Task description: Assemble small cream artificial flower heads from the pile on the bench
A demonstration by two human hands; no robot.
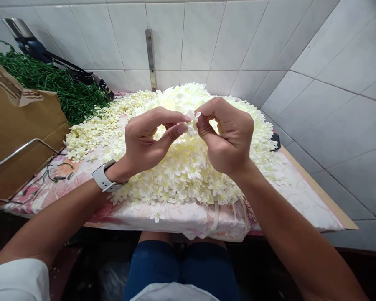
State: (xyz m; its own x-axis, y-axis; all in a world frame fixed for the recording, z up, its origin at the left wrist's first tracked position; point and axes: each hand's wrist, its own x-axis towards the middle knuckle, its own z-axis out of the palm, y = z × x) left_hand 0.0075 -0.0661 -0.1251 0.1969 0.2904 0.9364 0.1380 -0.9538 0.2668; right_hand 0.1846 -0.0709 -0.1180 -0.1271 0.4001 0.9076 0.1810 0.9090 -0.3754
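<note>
Both hands meet above a large heap of white and pale yellow artificial blossoms (pixel 188 177). Between their fingertips is a small white flower (pixel 192 121). My left hand (pixel 155 138), with a white watch (pixel 104 175) on its wrist, pinches the flower from the left with thumb and forefinger. From the right, my right hand (pixel 227 133) pinches the same flower, its fingers curled. Whether the piece is one blossom or several together is too small to tell. A single loose blossom (pixel 157 212) lies at the table's front edge.
Green plastic stems (pixel 56 88) are piled at the back left, behind a cardboard box (pixel 21 138). A floral cloth (pixel 172 217) covers the table. A dark object (pixel 276 141) sits right of the heap. Tiled walls stand behind and to the right.
</note>
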